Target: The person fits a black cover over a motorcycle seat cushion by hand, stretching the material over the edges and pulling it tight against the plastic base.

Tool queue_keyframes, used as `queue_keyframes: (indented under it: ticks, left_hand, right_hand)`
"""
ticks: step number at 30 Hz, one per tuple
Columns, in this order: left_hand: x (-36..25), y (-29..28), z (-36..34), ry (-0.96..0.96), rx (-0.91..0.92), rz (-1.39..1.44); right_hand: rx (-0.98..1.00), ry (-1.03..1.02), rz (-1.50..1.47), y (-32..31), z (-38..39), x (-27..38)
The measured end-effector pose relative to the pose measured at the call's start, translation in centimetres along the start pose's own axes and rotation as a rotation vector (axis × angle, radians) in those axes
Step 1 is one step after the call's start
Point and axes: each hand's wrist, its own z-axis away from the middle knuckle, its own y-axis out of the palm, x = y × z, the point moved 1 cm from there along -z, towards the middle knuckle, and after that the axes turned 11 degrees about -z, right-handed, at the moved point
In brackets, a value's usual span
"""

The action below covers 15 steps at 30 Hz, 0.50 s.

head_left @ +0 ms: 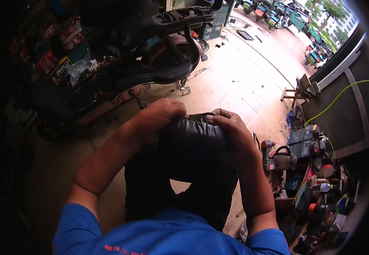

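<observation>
A black, glossy, leather-like seat cover lies across my lap, its far edge puckered into folds. My left hand grips that edge at its left corner, with fingers bent and pressed together. At the right corner, my right hand pinches the same edge between thumb and fingers. A short stretch of gathered rim shows between the two hands. The underside of the cover, and whatever is inside it, is hidden from view.
A partly dismantled scooter stands ahead to the left. A cordless drill and a toolbox sit among cluttered tools at right. A small wooden stool stands by the dark door. Several vehicles are parked outside.
</observation>
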Motion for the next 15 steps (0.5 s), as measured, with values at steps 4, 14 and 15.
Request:
queue_keyframes:
  ticks: [4,14,15]
  left_hand:
    - [0.1,0.1,-0.5,-0.032,0.024,0.076]
    - [1.0,2.7,0.9,0.485,-0.313,-0.203]
    - [0.9,2.9,1.1,0.553,-0.371,-0.322]
  right_hand:
    - [-0.006,-0.006,0.073,-0.9,-1.1,-0.2]
    - [-0.044,-0.197,0.303,-0.5,0.3,0.9]
    - [-0.037,-0.216,0.368,-0.6,0.3,1.3]
